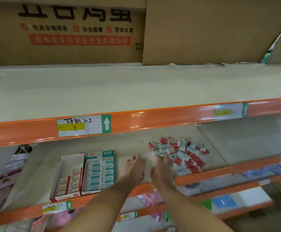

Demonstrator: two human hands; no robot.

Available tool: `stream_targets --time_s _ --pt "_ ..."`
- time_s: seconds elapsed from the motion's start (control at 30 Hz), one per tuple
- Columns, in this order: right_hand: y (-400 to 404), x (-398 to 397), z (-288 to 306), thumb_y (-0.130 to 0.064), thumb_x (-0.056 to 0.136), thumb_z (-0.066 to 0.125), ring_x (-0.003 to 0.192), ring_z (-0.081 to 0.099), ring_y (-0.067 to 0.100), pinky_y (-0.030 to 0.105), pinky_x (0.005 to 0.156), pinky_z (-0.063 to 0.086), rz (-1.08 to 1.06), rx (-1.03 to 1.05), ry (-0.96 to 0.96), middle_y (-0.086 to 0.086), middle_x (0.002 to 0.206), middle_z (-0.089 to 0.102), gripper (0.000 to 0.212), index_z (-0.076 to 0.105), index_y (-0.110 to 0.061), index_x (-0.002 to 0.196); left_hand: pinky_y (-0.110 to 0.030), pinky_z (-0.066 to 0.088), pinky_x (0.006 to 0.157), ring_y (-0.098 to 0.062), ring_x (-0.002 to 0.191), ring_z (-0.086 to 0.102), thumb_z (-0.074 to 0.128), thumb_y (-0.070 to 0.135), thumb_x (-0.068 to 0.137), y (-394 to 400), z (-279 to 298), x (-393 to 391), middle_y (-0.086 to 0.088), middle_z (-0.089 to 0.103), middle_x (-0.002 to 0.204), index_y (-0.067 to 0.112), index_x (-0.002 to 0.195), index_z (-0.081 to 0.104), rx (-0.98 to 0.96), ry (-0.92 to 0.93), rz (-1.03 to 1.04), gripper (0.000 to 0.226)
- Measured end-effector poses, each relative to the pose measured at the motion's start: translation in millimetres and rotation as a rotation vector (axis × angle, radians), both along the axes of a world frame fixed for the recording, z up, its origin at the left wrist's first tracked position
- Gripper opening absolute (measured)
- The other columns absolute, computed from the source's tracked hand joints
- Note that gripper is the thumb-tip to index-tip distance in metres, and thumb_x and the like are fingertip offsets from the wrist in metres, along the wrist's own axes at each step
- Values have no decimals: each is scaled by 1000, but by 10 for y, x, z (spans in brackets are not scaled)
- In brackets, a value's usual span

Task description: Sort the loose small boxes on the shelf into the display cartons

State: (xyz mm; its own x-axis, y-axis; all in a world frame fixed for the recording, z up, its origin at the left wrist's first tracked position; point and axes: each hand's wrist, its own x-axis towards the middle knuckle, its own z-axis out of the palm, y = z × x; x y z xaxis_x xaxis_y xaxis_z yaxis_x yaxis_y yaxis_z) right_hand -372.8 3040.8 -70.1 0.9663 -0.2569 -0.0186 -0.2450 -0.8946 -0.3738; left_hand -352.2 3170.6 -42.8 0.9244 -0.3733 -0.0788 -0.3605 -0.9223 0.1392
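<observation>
Two bare hands reach onto a pale shelf with an orange front edge. The left hand lies flat on the shelf with its fingers spread. The right hand has straight fingers that touch the near side of a messy pile of small red and blue-white boxes. To the left stand two open display cartons, side by side. The white carton with red boxes is partly full. The teal carton with blue-green boxes looks full. Big brown cardboard boxes sit on the top shelf.
</observation>
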Motion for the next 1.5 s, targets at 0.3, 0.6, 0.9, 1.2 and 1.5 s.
stream_targets --time_s 0.3,0.6,0.9,1.2,1.5 --pt "-451 2 -129 -9 97 50 130 50 26 34 101 49 23 74 -7 5 163 6 60 28 -17 152 -37 43 100 -24 118 47 60 20 89 -518 -175 32 -4 49 127 19 129 50 -24 52 -111 42" --pt "-693 -77 -33 -26 99 56 93 53 0 26 93 51 168 277 -114 -15 111 48 22 50 -27 120 -39 43 98 -23 121 45 52 20 94 -886 -326 97 -3 49 132 16 131 50 -278 39 42 37" --pt "-824 -121 -90 -33 106 36 111 53 2 3 73 41 81 400 -240 -6 127 57 38 45 -23 142 -28 48 84 -16 101 52 58 26 91 -917 -432 174 7 61 120 24 116 58 -321 -50 159 25" --pt "-920 -113 -136 -12 101 49 129 50 12 7 95 34 94 483 -186 -3 137 55 41 49 -23 141 -35 50 85 -19 101 56 65 30 87 -994 -431 161 4 63 115 26 120 54 -443 -5 317 36" --pt "-814 -56 -190 -21 101 53 118 56 11 23 95 49 202 449 -133 -4 131 58 39 48 -27 139 -32 48 91 -17 107 57 51 42 93 -677 -521 -116 5 60 121 25 138 49 -457 -3 288 48"
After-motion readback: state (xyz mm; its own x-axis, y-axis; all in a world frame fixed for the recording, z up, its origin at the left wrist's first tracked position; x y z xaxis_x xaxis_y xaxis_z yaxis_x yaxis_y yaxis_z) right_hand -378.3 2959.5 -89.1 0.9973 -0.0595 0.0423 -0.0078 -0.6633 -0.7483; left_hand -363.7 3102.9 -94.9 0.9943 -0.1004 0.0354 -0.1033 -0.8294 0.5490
